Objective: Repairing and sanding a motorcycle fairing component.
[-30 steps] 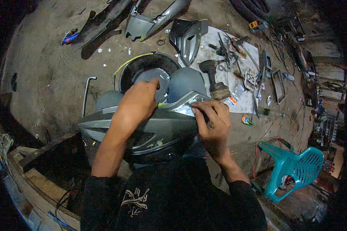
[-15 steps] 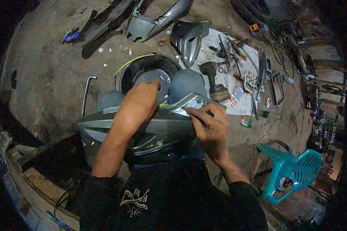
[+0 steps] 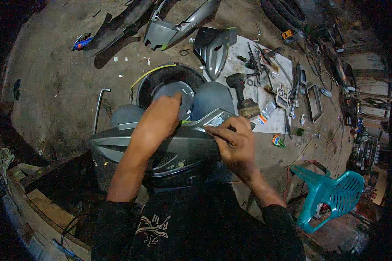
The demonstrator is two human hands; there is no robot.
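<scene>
Across my lap lies a dark grey plastic vehicle body panel [image 3: 183, 145], with a mesh patch and scuffed spots. On its raised far-right edge sits a peeling silver sticker [image 3: 215, 120]. My right hand [image 3: 235, 141] is closed there, thumb and forefinger pinched against the sticker's lower left end; whatever is between the tips is too small to make out. My left hand [image 3: 157, 114] reaches over the panel's far edge, its back turned up. Its fingers are blurred and partly hidden. Beyond it stands a black bucket [image 3: 146, 85] between my knees, with pale scraps inside.
Right of the bucket, a white sheet [image 3: 265, 127] bears a cordless drill [image 3: 241, 93] and several tools. More grey panels [image 3: 213, 54] lie beyond. A bent metal wrench [image 3: 99, 108] rests at left, a teal plastic chair [image 3: 331, 195] at right. Wooden boards [image 3: 48, 209] stand near left.
The whole view has shifted slightly, so the floor and panel sit a little lower. My right fingertips have slid a little left along the sticker. The left hand stays over the panel's far edge.
</scene>
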